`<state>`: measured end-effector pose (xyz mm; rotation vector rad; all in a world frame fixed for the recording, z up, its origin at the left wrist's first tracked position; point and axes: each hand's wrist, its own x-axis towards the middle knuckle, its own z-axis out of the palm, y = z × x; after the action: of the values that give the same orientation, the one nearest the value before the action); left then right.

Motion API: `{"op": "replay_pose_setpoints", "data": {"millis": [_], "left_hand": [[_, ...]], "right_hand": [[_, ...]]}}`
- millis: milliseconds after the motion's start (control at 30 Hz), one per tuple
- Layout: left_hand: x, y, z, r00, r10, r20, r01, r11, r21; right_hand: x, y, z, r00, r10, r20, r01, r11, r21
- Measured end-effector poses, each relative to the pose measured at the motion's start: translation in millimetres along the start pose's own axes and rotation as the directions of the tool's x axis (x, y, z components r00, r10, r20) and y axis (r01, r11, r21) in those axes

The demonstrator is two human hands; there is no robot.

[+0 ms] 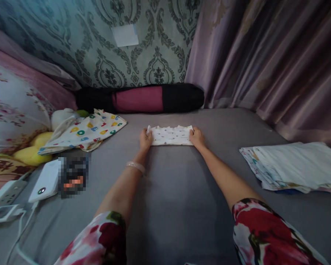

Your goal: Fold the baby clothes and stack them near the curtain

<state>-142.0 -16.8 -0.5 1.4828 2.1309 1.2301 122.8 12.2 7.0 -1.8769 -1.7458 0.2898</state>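
A white cloth with a small scattered print (pixel 171 135) lies folded into a narrow strip on the grey bed sheet (pixel 179 191). At its left end, my left hand (pixel 146 139) is closed on the edge, thumb on top; a pale bangle (pixel 135 167) circles that wrist. My right hand (pixel 196 137) grips the opposite end in the same way. The cloth is stretched between both hands. Whether it is a garment or a plain cloth, I cannot tell.
At right lies a stack of folded cloths (pixel 292 165). To the left are a letter-print cloth (pixel 85 129), yellow plush (pixel 30 149), a white power bank (pixel 45 180) and a power strip (pixel 7 193) with cables. A black and maroon long bag (pixel 139 98) rests along the wall.
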Motion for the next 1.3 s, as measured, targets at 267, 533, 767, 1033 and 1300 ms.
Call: {"op": "replay_pose_setpoints", "data": {"millis": [267, 533, 767, 1033, 1300], "left_hand": [[-2.7, -14.7, -3.9, 0.998, -0.048, -0.045, 0.047, 0.999, -0.008], [-5.0, -9.0, -7.1, 0.988, -0.094, -0.124, 0.105, 0.991, 0.088], [-17.3, 9.9, -11.4, 0.964, -0.189, -0.187, 0.217, 0.966, 0.139], [-38.8, 45.4, 1.1, 0.940, 0.302, 0.157, -0.337, 0.894, 0.297], [-39.1, 49.5, 16.8, 0.850, 0.384, 0.360, -0.504, 0.791, 0.347]], "right_hand": [[1.2, 2.5, 7.4, 0.997, 0.069, -0.044, -0.067, 0.997, 0.038], [9.5, 7.7, 8.8, 0.990, 0.130, -0.062, -0.117, 0.978, 0.175], [16.4, 12.9, -6.8, 0.991, 0.135, 0.016, -0.135, 0.965, 0.223], [-26.2, -46.5, 1.6, 0.883, -0.443, 0.155, 0.450, 0.893, -0.017], [-38.7, -75.9, 21.4, 0.822, -0.485, 0.298, 0.521, 0.852, -0.049]]}}
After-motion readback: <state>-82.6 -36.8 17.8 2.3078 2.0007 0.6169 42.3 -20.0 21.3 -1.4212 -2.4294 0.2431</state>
